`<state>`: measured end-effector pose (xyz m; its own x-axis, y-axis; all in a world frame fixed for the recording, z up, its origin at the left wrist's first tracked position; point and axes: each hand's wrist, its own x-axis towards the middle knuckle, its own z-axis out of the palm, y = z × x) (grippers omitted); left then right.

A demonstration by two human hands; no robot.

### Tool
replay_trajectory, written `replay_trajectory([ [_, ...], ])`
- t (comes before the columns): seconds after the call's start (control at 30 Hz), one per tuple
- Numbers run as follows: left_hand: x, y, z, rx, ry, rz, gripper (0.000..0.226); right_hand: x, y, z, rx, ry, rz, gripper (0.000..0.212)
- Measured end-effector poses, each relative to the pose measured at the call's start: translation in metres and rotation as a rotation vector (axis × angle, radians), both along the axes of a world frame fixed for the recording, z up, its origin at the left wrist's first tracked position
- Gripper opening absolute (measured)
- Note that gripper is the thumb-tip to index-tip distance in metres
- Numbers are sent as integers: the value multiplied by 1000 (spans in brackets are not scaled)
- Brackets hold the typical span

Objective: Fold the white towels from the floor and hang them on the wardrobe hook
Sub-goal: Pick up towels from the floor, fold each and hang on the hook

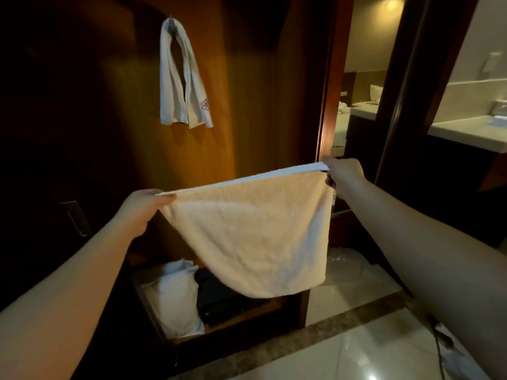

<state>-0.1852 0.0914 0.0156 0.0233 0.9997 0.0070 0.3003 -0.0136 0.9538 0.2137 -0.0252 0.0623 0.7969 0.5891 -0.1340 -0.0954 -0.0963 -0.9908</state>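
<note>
1. Both arms are out front, and a white towel is stretched between the two hands, in front of the open wardrobe.
2. Left hand at about 9 o'clock of the towel: the fingers are curled over the top left corner, pinching the hem.
3. Right hand at about 2 o'clock of the towel: its fingers pinch the top right corner, thumb side up. That end sits higher than the left, so the top edge slopes.
4. The towel looks doubled along the top, with two edges showing at the hem. Its body sags loose, the lowest point toward 5 o'clock.
5. Up at 11 o'clock from the held towel, a second towel hangs on the hook, draped in a long loop against the wooden back panel. There's a small embroidered mark near its lower right end.
6. Down at 7 o'clock, on the wardrobe's bottom shelf, a white pillow leans upright beside a dark box. The towel's lower edge hangs in front of the box.
7. At 5 o'clock, pale glossy floor tiles with a brown stone border.
8. At 3 o'clock, a pale bench with a basin at its far edge; further back, through the doorway, part of a bed.
</note>
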Motion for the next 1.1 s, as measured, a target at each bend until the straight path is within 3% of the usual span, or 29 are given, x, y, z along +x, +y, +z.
replay_trajectory([
  [0.1, 0, -6, 7, 5, -312, -157, 10, 11, -6, 2, 17, 21, 54, 22],
  [0.23, 5, -12, 10, 58, -495, -207, 23, 24, -15, -6, 88, 96, 351, 21],
  [0.37, 7, -16, 16, 26, -529, -135, 25, 39, -17, -28, 9, -194, 531, 14],
  [0.47, 10, -20, 15, -5, -471, -97, 27, 46, -16, -42, -142, -523, 372, 20],
  [0.53, 10, -23, 14, -21, -454, -85, 27, 46, -17, -46, -140, -546, 337, 27],
  [0.7, 13, -33, -3, -160, -429, -103, 28, 41, -28, -70, -5, -163, 547, 25],
  [0.87, 24, -55, -33, -306, -502, -41, 25, 12, -42, -111, 27, 185, 496, 36],
  [1.0, 45, -89, -55, -358, -505, -10, 31, -29, -54, -132, 33, 334, 412, 39],
  [1.1, 68, -121, -67, -340, -540, 16, 36, -77, -69, -135, 78, 288, 381, 26],
])
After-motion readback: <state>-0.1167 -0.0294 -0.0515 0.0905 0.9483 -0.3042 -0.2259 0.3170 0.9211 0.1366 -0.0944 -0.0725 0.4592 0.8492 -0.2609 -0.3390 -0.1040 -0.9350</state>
